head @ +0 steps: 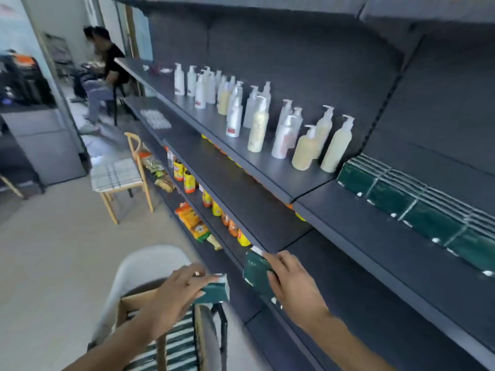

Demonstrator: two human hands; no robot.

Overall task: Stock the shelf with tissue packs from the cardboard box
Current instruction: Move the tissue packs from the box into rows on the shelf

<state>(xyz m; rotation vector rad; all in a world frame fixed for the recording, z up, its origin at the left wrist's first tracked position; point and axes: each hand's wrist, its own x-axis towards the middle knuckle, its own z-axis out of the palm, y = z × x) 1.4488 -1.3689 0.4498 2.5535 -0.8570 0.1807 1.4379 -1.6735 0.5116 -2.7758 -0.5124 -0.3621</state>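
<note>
My left hand (176,287) grips a dark green tissue pack (215,289) just above the open cardboard box (126,303), which stands on a white chair and holds several more green packs (176,344). To its right, my right hand (290,282) holds a second green tissue pack (255,269) near the front edge of a lower shelf. Higher up at the right, a row of green tissue packs (417,207) lies on the dark grey shelf (348,223). The image is blurred by motion.
Several white and cream pump bottles (257,121) stand on the shelf left of the tissue row. Orange and yellow snack bags (192,218) fill the lower shelves. A wooden chair (120,178) stands in the aisle. A person (107,70) sits at the far end.
</note>
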